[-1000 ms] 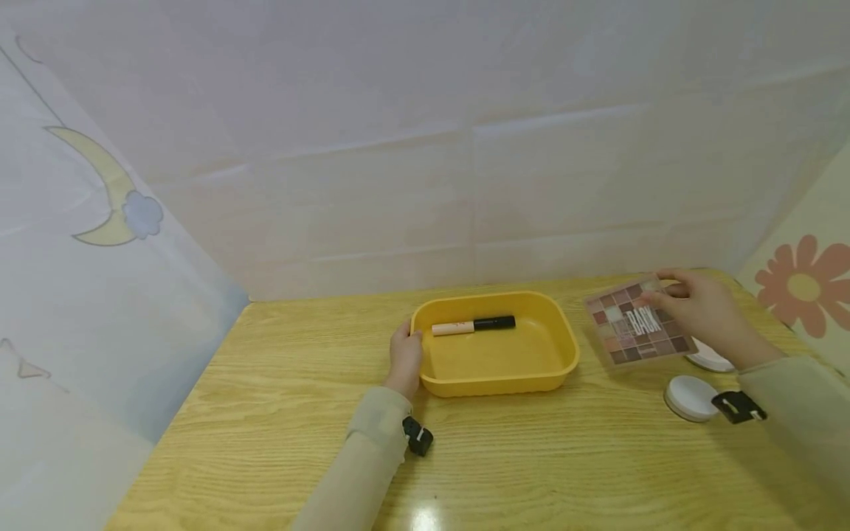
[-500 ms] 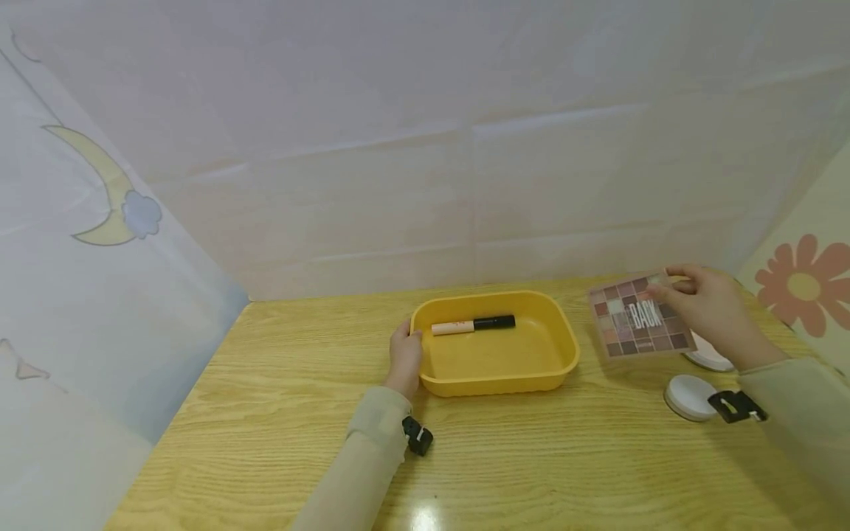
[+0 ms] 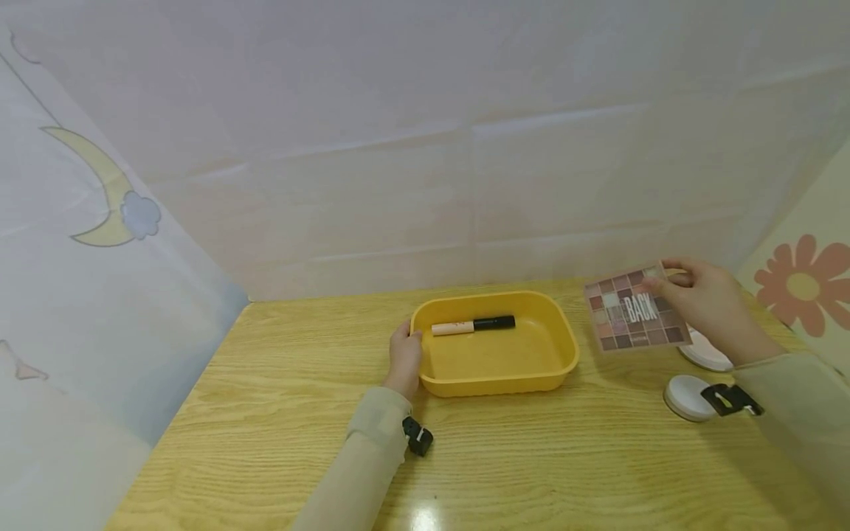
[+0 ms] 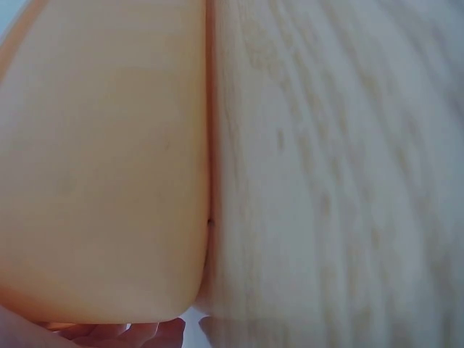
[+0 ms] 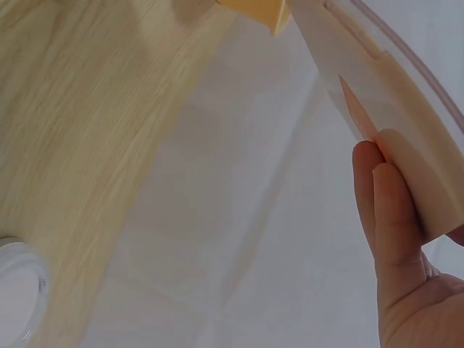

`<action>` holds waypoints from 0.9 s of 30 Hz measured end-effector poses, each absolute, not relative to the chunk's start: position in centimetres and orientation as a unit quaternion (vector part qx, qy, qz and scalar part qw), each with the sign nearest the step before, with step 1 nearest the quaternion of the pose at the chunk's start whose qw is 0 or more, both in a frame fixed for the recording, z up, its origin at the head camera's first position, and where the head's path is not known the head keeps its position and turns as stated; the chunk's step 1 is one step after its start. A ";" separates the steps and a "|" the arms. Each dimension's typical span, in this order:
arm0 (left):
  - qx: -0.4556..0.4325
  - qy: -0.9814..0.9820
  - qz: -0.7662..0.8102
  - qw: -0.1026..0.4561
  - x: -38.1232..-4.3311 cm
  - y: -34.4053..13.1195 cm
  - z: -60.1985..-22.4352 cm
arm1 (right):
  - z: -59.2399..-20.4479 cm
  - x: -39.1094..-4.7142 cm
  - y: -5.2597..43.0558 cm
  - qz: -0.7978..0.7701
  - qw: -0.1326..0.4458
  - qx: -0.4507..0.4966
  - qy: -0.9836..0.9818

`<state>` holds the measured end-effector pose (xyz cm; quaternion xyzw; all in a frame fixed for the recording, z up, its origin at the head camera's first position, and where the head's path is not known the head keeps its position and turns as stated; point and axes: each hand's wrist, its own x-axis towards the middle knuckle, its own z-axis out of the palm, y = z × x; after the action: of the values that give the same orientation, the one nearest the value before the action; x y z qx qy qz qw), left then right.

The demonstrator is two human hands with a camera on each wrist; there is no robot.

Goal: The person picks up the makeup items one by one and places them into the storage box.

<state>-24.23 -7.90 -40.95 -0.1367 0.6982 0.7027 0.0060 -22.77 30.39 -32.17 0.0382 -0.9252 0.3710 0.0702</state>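
Observation:
My right hand (image 3: 707,302) pinches a square eyeshadow palette (image 3: 639,310) by its right edge, above the table and to the right of the yellow tray (image 3: 494,385). The palette's face, with "BACK" lettering over a grid of brown and pink shades, shows in the head view. In the right wrist view, fingers (image 5: 395,210) press against the palette's pale underside (image 5: 413,159). At the tray's left end, my left hand (image 3: 405,360) grips the rim, thumb over the edge. Inside the tray lies a pink and black cosmetic tube (image 3: 473,325).
Two round white-lidded containers sit on the right: a near jar (image 3: 687,397) by the right wrist and a farther jar (image 3: 707,352) partly hidden behind the right hand. A cloth backdrop (image 3: 372,184) rises behind the wooden table (image 3: 279,413).
The palette, held in my right hand, has risen slightly and turned a little more level. The left hand and the tray have stayed put.

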 end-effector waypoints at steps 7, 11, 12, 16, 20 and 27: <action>-0.142 0.700 0.699 0.008 -24.3 -7.9 -40.9 | -31.7 -22.8 30.1 0.366 0.068 0.041 -0.927; -0.140 0.699 0.701 0.008 -24.3 -7.8 -40.9 | -31.5 -22.7 29.7 0.364 0.063 0.047 -0.928; -0.139 0.698 0.702 0.008 -24.2 -7.8 -40.9 | -31.4 -22.7 29.6 0.362 0.062 0.048 -0.929; -0.135 0.695 0.706 0.008 -24.2 -7.8 -40.9 | -31.2 -22.8 29.2 0.364 0.056 0.049 -0.928; -0.133 0.694 0.708 0.009 -24.2 -7.8 -40.8 | -31.1 -22.9 28.9 0.371 0.052 0.052 -0.926; -0.132 0.695 0.707 0.007 -24.3 -7.8 -40.9 | -31.0 -23.3 28.1 0.375 0.065 0.066 -0.922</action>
<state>-24.34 -7.77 -40.89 -0.1323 0.6950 0.7066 0.0072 -23.28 28.12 -30.96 0.0656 -0.9225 0.3748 0.0653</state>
